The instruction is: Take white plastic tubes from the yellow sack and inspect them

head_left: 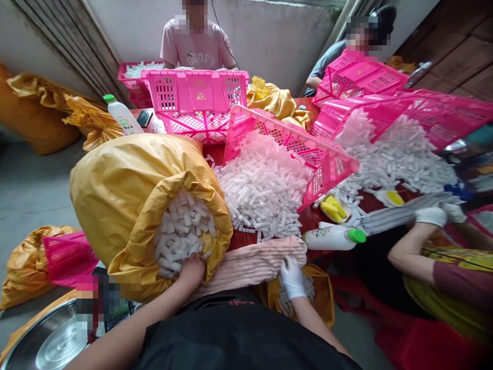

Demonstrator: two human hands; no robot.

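Observation:
A bulging yellow sack (142, 169) lies on its side with its mouth towards me, full of small white plastic pieces (179, 231). My bare left hand (193, 270) is at the lower lip of that mouth, fingers curled down on the pieces. In a white glove, my right hand (291, 277) rests at the front edge of a folded pink towel (250, 262). Its fingers are drawn together; whatever they hold is too small to make out. Beyond the towel rises a heap of white pieces (262, 190), spilling from a tipped pink basket (327, 159).
A white bottle with a green cap (331, 238) lies right of the towel, near a dish of yellow pieces (335, 208). Below my right hand hangs an open yellow bag (321, 293). At right, a co-worker's gloved hands (431, 217) touch a grey towel. Two people sit opposite behind pink baskets.

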